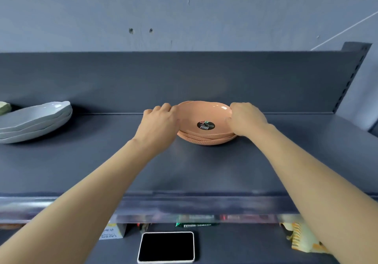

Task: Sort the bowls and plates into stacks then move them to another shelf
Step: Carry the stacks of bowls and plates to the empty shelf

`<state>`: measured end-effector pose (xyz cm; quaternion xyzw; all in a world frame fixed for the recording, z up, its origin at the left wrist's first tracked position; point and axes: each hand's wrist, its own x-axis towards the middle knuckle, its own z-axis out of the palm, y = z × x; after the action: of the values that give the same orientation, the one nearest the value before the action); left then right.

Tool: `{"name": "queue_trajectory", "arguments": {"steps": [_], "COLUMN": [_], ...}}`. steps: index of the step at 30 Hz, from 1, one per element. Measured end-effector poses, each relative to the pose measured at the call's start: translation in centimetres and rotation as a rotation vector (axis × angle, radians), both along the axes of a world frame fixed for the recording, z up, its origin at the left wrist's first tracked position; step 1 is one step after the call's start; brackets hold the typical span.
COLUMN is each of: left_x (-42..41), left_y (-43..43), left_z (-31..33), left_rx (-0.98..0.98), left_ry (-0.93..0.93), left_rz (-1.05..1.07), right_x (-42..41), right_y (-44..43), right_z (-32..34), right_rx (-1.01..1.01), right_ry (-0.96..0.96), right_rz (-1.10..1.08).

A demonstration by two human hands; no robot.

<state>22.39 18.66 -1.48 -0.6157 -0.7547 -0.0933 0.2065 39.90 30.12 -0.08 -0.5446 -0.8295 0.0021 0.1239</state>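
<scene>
Head view looks down on a dark shelf (204,171), broad enough to hold two sorts apart: the stack of grey plates (34,120) sits at its left end, and the stack of orange dishes (204,116) near the middle toward the back wall, well apart, likely so each sort has its own pile. The left hand (159,122) and right hand (245,118) each curl fingers over opposite rims of the orange stack, grasping it from both sides, a hold that probably stops the nested dishes sliding when lifted. A round black sticker (205,125) lies inside the top dish
</scene>
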Motion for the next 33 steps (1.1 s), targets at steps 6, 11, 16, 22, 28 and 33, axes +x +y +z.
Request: {"name": "queue_trajectory", "arguments": {"steps": [6, 11, 16, 22, 28, 33], "left_x": [-1.1, -1.7, -1.9, -2.4, -2.2, -2.1], "left_y": [1.9, 2.9, 3.0, 3.3, 3.8, 3.9], "left_z": [0.3, 0.8, 0.9, 0.6, 0.9, 0.8], "left_rx": [-0.043, -0.084, -0.094, -0.125, -0.106, -0.095], "left_ry": [-0.349, -0.574, -0.6, -0.69, -0.692, -0.722], "left_rz": [0.067, 0.085, 0.053, 0.048, 0.068, 0.082], "right_x": [-0.3, -0.5, -0.3, -0.5, -0.4, -0.3], "right_y": [1.3, 1.9, 2.3, 1.9, 1.8, 2.0], "right_z": [0.6, 0.3, 0.6, 0.3, 0.7, 0.1], "right_rx": [-0.049, -0.037, -0.069, -0.115, -0.104, -0.124], "right_ry": [0.043, 0.165, 0.345, 0.381, 0.41, 0.367], "right_rz": [-0.134, -0.204, -0.251, -0.27, -0.285, -0.276]}}
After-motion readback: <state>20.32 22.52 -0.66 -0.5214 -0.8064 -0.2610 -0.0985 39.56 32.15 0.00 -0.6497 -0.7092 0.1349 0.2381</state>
